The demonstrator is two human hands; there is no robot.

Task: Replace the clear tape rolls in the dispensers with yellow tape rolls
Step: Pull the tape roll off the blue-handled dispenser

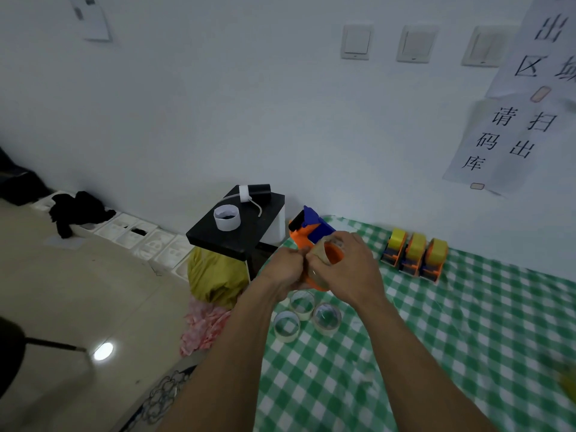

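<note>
An orange and blue tape dispenser (pixel 311 230) is held above the green checked table (pixel 436 338). My left hand (pixel 285 269) grips its orange body from the left. My right hand (pixel 349 269) curls round the clear tape roll (pixel 327 251) that sits on the dispenser's orange hub. Three loose clear tape rolls (pixel 307 316) lie on the cloth just below my hands. Three dispensers with yellow tape rolls (pixel 414 255) stand in a row to the right, near the wall.
A black stool (pixel 237 232) with a white paper ring and a black-and-white tube stands left of the table. Under it lie a yellow bag (pixel 215 275) and pink scraps. White foam trays line the wall on the floor. Something yellow and blurred shows at the right edge.
</note>
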